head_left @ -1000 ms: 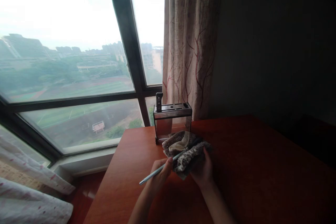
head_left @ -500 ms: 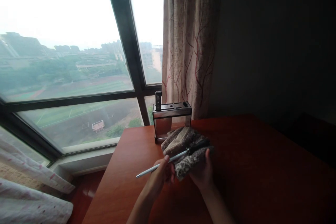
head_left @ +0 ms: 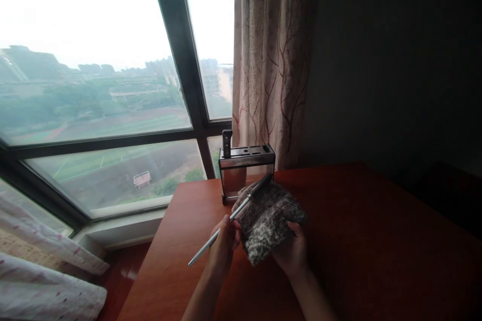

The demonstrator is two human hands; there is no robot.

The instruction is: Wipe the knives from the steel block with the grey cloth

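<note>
My left hand (head_left: pixel 224 238) is closed on a sharpening steel (head_left: pixel 222 227), gripping its pale metal rod. The rod's tip points down and left, and its black handle slants up to the right, over a cloth. My right hand (head_left: pixel 294 251) is closed on that cloth (head_left: pixel 273 215), a fuzzy grey-brown towel, with the thumb on top and the other fingers mostly hidden beneath. Behind the towel stands a knife block (head_left: pixel 247 161) with a slotted top and a see-through front. One knife (head_left: pixel 226 144) with a black riveted handle sits upright in its left slot.
The reddish-brown wooden table (head_left: pixel 165 256) spreads under my hands and to the right. A large window (head_left: pixel 98 110) fills the left side, and a patterned curtain (head_left: pixel 274 60) hangs behind the knife block. White curtain fabric (head_left: pixel 48 286) lies at lower left.
The sharpening steel has turned steeper, its handle rising up and left out of the towel's fold. The towel is now spread flatter, and my right thumb has moved down a little.
</note>
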